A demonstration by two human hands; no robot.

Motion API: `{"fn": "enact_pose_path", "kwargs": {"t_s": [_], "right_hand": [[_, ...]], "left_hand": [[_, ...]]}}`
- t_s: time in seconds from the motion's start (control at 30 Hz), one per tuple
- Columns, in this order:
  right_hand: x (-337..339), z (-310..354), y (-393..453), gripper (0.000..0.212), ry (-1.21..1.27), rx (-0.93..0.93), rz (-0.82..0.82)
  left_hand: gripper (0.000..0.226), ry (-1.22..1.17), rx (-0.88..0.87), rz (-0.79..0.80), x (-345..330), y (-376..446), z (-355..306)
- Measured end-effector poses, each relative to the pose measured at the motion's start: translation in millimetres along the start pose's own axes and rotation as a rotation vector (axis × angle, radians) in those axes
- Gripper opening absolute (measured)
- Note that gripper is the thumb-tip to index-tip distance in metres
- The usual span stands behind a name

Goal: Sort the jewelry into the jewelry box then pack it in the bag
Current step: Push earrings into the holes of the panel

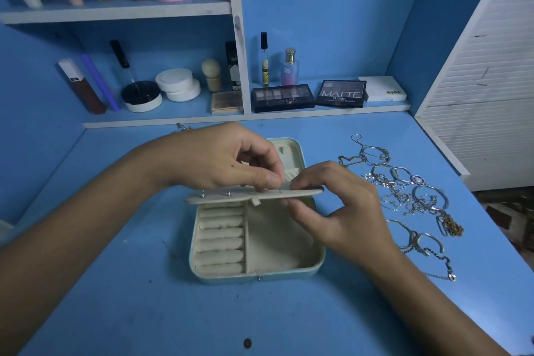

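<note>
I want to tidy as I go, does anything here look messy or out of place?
Yes: the jewelry lies in a tangled heap on the table right of the open jewelry box, chains and rings overlapping.

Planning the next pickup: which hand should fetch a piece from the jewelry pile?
Right, probably. The jewelry pile lies on the table right of the box, just beyond the right hand. The left hand pinches at the earring flap and would have to cross over.

A blue desk (115, 298) is backed by blue walls (332, 9). White-edged shelves (115, 13) are filled with cosmetics, and a white slatted panel (491, 81) is seen at the right.
</note>
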State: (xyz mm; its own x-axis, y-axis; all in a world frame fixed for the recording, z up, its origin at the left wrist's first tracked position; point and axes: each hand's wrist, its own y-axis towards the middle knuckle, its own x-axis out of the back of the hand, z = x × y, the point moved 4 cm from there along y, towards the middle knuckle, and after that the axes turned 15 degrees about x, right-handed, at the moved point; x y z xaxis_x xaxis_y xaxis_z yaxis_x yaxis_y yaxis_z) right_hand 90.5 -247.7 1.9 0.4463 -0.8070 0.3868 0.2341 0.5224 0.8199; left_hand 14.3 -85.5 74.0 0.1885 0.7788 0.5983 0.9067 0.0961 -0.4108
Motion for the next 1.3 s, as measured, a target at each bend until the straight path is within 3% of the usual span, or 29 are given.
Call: {"fn": "enact_pose_path", "kwargs": {"t_s": [0.8,1.3], "right_hand": [[1.1,3.1,0.4,0.012,-0.023,0.02,0.012],[0.5,3.1,-0.4,0.013,-0.019,0.024,0.01]], "left_hand": [[0.008,0.094,0.037,0.079,0.0,6.0,-5.7],[0.011,0.176,0.076,0.045,-2.5,4.5,-14.9]]}}
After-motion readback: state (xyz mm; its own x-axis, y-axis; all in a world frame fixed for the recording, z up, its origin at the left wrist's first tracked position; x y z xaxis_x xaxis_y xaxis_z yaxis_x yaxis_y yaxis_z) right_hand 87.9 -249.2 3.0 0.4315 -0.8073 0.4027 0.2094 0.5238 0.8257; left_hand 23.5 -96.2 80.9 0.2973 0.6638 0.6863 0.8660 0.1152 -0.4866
